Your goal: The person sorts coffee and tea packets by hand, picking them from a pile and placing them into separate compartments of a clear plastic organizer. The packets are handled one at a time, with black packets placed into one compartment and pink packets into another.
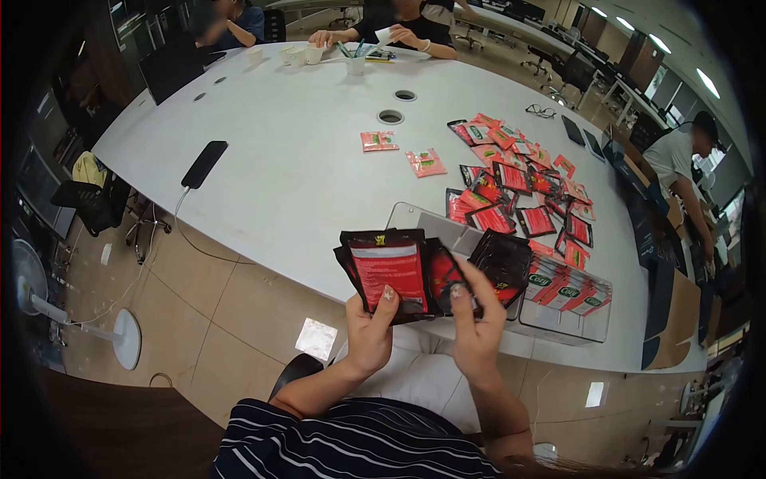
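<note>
My left hand (372,334) is closed on a small stack of black-and-red sachets (388,271), its thumb pressed on the front one, whose printed side faces me. Beside it, my right hand (479,331) pinches another black-and-red sachet (447,279) that touches the stack's right edge. Behind my hands is a clear plastic box (415,217) with dividers. Black sachets (501,257) stand in its middle, partly hidden by my right fingers. Red-and-white Cozy sachets (568,292) fill part of its right section.
A loose pile of red and black sachets (511,177) spreads beyond the box. Two pink sachets (425,163) lie left of it. A phone (205,164) with a cable rests on the white table (295,160). People sit at the far side; another stands right near cardboard boxes (669,319).
</note>
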`<action>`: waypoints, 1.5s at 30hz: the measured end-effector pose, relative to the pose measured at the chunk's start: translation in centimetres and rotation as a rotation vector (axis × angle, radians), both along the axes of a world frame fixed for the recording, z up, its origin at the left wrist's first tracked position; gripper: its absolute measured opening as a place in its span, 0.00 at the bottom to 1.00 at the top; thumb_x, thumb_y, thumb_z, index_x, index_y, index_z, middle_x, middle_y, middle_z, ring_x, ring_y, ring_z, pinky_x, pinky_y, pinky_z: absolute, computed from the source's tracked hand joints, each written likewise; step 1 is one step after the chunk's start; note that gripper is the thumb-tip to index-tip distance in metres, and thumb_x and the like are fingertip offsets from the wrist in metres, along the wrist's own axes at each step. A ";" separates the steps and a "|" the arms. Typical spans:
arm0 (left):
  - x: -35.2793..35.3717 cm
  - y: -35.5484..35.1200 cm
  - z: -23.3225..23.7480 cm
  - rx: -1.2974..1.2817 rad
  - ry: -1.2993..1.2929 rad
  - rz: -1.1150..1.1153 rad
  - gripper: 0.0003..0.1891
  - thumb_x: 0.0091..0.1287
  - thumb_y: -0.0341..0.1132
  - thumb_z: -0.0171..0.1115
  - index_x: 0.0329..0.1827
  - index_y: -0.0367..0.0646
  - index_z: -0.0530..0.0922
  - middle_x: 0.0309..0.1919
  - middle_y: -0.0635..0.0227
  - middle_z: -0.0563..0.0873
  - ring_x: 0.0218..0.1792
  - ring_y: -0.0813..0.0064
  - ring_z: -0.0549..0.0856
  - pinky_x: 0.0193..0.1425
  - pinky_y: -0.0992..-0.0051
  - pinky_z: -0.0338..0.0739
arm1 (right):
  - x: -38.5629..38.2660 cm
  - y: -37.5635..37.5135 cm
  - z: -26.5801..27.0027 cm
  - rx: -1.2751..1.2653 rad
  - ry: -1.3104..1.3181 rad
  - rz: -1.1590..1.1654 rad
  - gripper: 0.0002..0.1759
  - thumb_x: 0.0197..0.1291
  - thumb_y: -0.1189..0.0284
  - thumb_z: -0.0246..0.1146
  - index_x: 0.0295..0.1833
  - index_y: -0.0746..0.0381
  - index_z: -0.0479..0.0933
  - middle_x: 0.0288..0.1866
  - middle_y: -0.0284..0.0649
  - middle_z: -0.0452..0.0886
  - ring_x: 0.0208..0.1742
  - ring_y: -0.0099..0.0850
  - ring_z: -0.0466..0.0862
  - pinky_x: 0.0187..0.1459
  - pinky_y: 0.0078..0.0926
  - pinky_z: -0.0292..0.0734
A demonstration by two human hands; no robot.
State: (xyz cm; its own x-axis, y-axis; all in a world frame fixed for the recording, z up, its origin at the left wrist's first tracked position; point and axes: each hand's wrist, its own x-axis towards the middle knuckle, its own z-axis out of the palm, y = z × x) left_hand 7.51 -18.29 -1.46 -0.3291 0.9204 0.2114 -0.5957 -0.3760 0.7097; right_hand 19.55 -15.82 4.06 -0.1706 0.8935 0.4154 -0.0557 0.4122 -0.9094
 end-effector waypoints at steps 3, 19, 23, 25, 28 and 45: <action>-1.1 0.2 1.4 0.021 0.046 0.034 0.17 0.74 0.37 0.49 0.58 0.33 0.72 0.52 0.56 0.81 0.50 0.68 0.83 0.54 0.70 0.77 | 0.8 0.6 -0.5 -0.045 0.024 -0.065 0.21 0.66 0.79 0.53 0.64 0.71 0.67 0.55 0.41 0.77 0.52 0.20 0.75 0.56 0.18 0.69; -7.1 7.6 -1.8 -0.127 0.224 0.289 0.25 0.73 0.46 0.50 0.63 0.35 0.68 0.56 0.53 0.80 0.49 0.60 0.85 0.50 0.70 0.80 | 5.9 5.9 5.0 -0.064 -0.228 -0.063 0.16 0.54 0.78 0.68 0.48 0.69 0.77 0.41 0.38 0.83 0.39 0.20 0.81 0.43 0.17 0.77; -7.1 7.6 -1.7 -0.140 0.219 0.295 0.25 0.73 0.46 0.50 0.63 0.34 0.67 0.56 0.53 0.80 0.48 0.61 0.85 0.49 0.70 0.80 | 3.6 7.8 4.4 0.124 -0.266 -0.050 0.14 0.55 0.78 0.67 0.47 0.68 0.76 0.37 0.35 0.83 0.36 0.17 0.79 0.41 0.16 0.75; -7.1 7.4 -1.7 -0.136 0.227 0.289 0.25 0.73 0.46 0.50 0.63 0.34 0.68 0.56 0.52 0.80 0.48 0.61 0.85 0.49 0.71 0.80 | 2.8 8.5 4.3 -0.022 -0.305 0.040 0.11 0.56 0.78 0.66 0.45 0.68 0.76 0.37 0.34 0.82 0.38 0.17 0.80 0.43 0.15 0.74; -7.1 7.5 -1.8 -0.140 0.211 0.284 0.25 0.73 0.46 0.50 0.63 0.34 0.67 0.55 0.51 0.80 0.48 0.60 0.85 0.50 0.70 0.80 | 2.5 9.7 3.6 -0.163 -0.413 0.143 0.08 0.58 0.78 0.64 0.42 0.67 0.75 0.31 0.31 0.82 0.37 0.16 0.79 0.40 0.15 0.73; -7.2 7.5 -2.2 -0.146 0.206 0.287 0.25 0.73 0.45 0.50 0.64 0.33 0.66 0.54 0.49 0.80 0.45 0.61 0.85 0.51 0.69 0.79 | 2.5 11.9 1.7 0.595 -1.312 -0.090 0.15 0.46 0.73 0.69 0.42 0.59 0.76 0.40 0.36 0.78 0.44 0.32 0.76 0.45 0.32 0.65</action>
State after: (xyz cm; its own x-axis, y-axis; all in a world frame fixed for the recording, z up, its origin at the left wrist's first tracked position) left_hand 0.31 -10.81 -3.63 -0.5423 0.8220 0.1737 -0.3197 -0.3931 0.8621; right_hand 22.04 -3.92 5.73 -0.6677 0.6753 0.3134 0.7159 0.6979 0.0213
